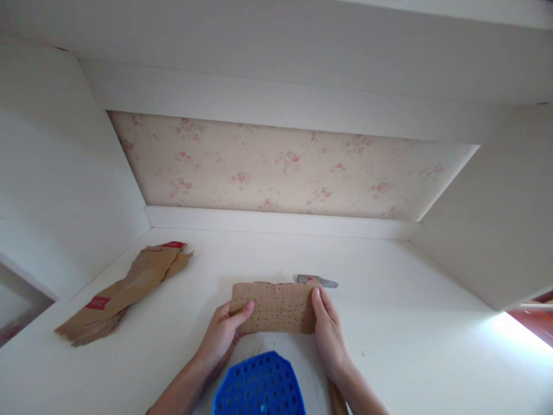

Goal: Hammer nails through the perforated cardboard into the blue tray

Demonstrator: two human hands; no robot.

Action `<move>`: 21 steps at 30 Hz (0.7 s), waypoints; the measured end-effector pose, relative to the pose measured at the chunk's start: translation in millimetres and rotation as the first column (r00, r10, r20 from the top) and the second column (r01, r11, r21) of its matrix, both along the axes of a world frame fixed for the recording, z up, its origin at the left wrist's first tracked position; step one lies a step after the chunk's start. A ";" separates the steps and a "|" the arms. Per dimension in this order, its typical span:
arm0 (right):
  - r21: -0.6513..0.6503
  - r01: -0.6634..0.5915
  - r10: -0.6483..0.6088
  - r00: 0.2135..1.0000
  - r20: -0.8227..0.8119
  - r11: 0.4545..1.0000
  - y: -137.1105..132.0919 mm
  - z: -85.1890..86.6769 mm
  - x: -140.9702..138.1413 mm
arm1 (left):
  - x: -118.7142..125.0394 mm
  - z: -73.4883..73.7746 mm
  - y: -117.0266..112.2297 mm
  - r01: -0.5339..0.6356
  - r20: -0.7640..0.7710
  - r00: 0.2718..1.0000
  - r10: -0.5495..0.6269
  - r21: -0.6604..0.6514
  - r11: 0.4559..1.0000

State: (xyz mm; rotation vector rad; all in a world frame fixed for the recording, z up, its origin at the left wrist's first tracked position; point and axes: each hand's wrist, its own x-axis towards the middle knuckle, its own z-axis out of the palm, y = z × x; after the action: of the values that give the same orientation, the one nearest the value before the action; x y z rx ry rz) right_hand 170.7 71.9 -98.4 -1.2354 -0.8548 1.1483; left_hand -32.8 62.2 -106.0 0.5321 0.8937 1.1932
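Between my two hands is a piece of brown cardboard (276,314) dotted with rows of small holes. My left hand (222,331) grips its left end, thumb on the face towards me. The right end is pinched by my right hand (330,331), thumb on the front and fingers behind. Just past the cardboard lies a hammer (326,282), its metal head showing and its wooden handle partly hidden beneath my right hand and forearm. Below the cardboard, nearest to me, is a blue plastic piece (261,386) full of round holes; the bottom frame edge cuts it off.
Torn strips of brown cardboard (129,288) with red print lie at the left on the white desk surface (415,340). White side panels (488,213) and an overhead shelf (276,40) enclose the space. Floral wallpaper (276,164) shows behind. A red object (533,323) is at the right edge.
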 end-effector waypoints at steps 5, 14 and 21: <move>-0.006 -0.046 0.046 0.999 0.027 0.999 -4.1 -0.4 0.8 | 1.7 3.1 2.2 -0.015 -0.057 0.998 0.013 -0.028 0.999; -0.016 -0.062 0.063 0.994 0.093 0.998 -4.0 -0.7 -1.1 | 2.0 -0.2 4.8 -0.048 -0.049 0.998 0.045 -0.078 0.996; -0.103 -0.074 0.087 0.988 0.126 0.992 -5.1 -2.1 -5.8 | 0.3 -1.3 6.8 -0.048 0.021 0.998 0.051 -0.123 0.991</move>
State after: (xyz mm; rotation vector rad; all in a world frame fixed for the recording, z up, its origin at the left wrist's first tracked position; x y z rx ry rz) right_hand 164.9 66.8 -100.5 -1.3791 -0.9631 1.1963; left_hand -32.5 69.0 -107.3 0.3981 0.9576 1.1787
